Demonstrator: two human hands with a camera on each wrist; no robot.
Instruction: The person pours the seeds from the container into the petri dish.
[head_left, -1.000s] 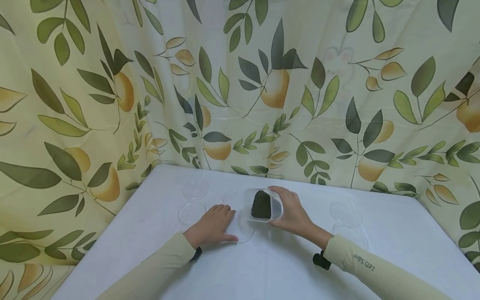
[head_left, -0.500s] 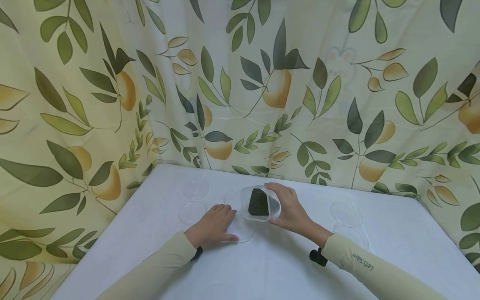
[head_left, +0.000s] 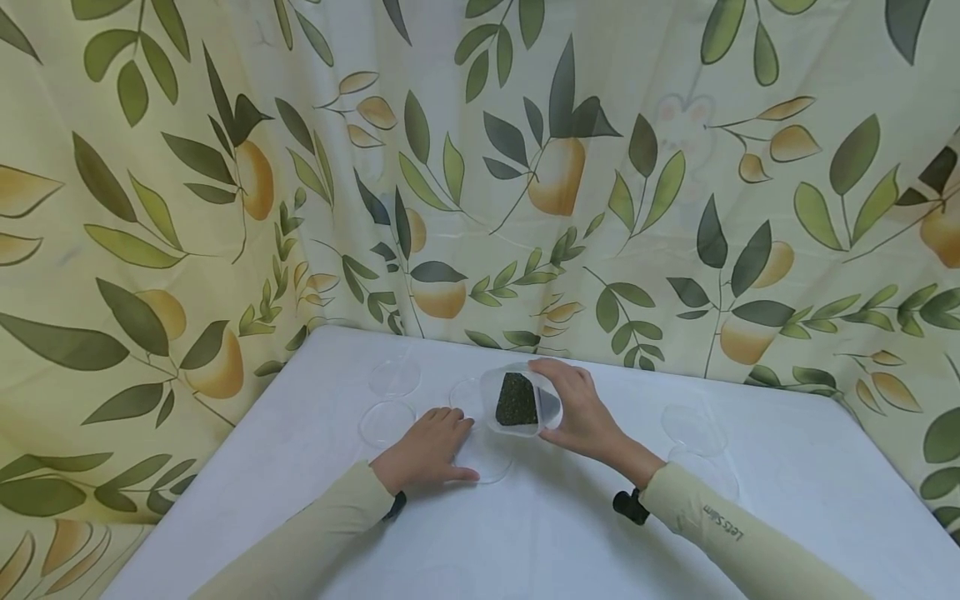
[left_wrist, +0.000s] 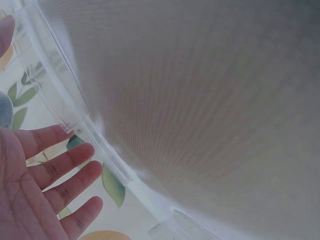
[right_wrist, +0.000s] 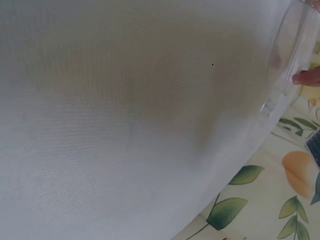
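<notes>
In the head view my right hand (head_left: 585, 417) grips the right end of a clear plastic box (head_left: 489, 402), tilted and raised above the table. A dark, seaweed-wrapped rice ball (head_left: 517, 400) shows inside it. My left hand (head_left: 423, 450) lies palm down, fingers extended and thumb apart, at the left side of a clear round dish (head_left: 487, 465). The left wrist view has the left hand (left_wrist: 50, 190) with fingers spread, one fingertip at the edge of a clear dish (left_wrist: 55, 75). In the right wrist view a fingertip (right_wrist: 306, 77) meets a clear dish (right_wrist: 287, 50).
More clear round dishes stand about: one at back left (head_left: 394, 377), a dish in front of it (head_left: 386, 423), and a pair at the right including a far dish (head_left: 692, 429). A patterned curtain (head_left: 480, 208) borders the white table (head_left: 570, 533) behind.
The right hand has raised the box slightly and drawn it a little to the left, the rice ball still in it. The left hand has stayed in place.
</notes>
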